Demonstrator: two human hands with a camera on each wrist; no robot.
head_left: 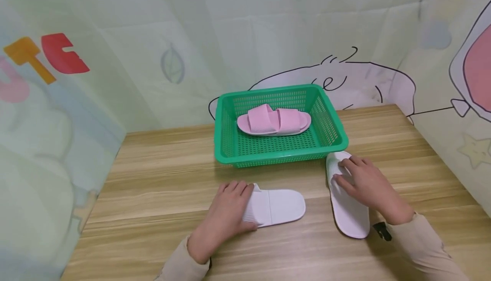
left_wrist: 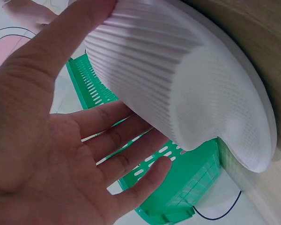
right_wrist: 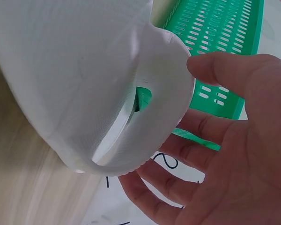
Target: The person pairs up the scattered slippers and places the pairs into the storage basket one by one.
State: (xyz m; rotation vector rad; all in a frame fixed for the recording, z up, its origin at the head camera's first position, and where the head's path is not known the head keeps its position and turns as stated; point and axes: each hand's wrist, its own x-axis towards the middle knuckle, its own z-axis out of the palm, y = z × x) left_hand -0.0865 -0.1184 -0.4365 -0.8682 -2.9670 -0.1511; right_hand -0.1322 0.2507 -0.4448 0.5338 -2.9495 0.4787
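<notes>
White slippers [head_left: 287, 206] [head_left: 350, 215] are gripped by both hands [head_left: 229, 210] [head_left: 368, 183]; backdrop [head_left: 134, 38] letters [head_left: 28, 51] read "UTE".

Looks like a screened-off corner, cannot tell whether in a home | hung across top with creased cartoon-printed sheeting [head_left: 238, 46], bearing letters [head_left: 63, 55] upper left, balloon [head_left: 481, 63] far right | furnished with wood-grain table [head_left: 157, 174], lower half

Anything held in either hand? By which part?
Left hand: one white slipper, by its strap. Right hand: the other white slipper, by its strap.
</notes>
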